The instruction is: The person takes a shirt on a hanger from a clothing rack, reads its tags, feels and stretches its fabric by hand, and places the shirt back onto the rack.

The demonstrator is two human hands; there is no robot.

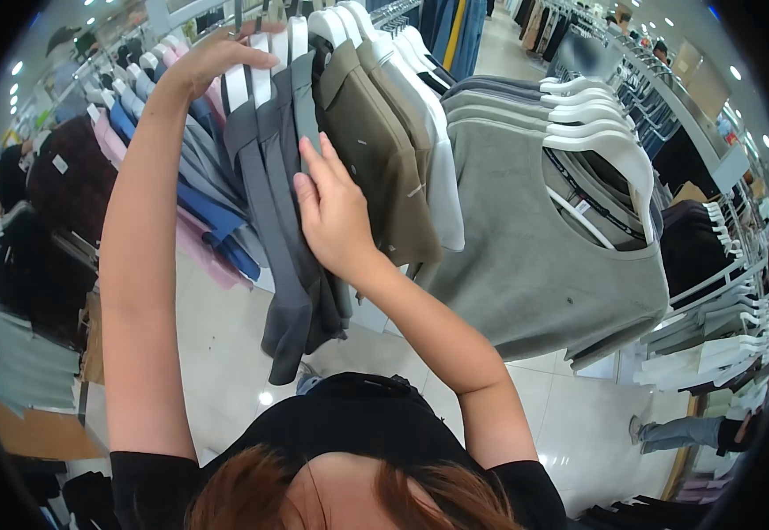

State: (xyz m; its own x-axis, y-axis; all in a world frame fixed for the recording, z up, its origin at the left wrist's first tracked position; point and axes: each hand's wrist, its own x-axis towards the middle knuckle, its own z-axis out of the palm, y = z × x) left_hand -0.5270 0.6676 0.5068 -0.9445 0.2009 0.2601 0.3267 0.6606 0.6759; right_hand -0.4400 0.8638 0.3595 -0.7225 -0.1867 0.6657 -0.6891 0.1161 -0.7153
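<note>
My left hand is raised to the rail, its fingers closed around the tops of white hangers. Dark grey collared shirts hang down below it. My right hand lies against the side of these grey garments, fingers extended and holding nothing. Just to the right of that hand hang olive-brown collared shirts, then a white shirt. Blue shirts hang on the left of the grey ones.
Grey-green round-neck tops hang on white hangers at the right. Dark garments stand at the far left. More racks line both sides. A person in jeans is at the lower right. Pale tiles cover the floor.
</note>
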